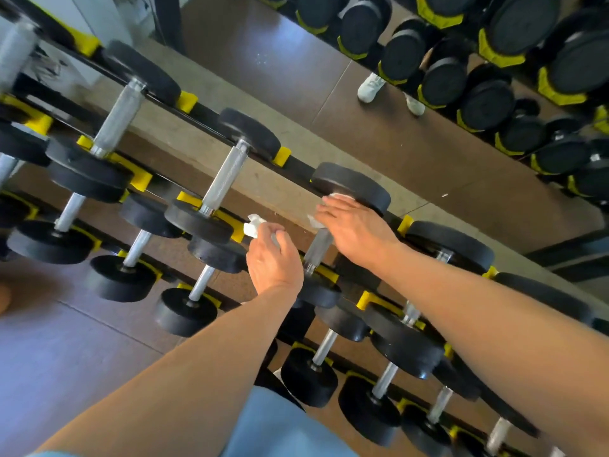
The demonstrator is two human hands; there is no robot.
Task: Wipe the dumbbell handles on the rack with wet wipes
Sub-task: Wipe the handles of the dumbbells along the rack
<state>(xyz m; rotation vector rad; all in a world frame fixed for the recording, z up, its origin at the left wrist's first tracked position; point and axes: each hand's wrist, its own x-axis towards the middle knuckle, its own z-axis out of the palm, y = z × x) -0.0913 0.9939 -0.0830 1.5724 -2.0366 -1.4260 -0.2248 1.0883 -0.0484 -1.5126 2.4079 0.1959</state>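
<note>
Rack (362,300) of dumbbells: right hand (354,229) presses a wipe (339,195) on a handle (318,247), left hand (272,258) pinches another wipe (253,226)

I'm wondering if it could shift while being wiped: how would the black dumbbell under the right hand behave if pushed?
The black round-ended dumbbell with the silver metal handle looks dense for its size, so the right hand pressing the white wet wipe probably won't move it. Lifted out, its round ends might roll; the yellow rack cradles likely check that.
</note>
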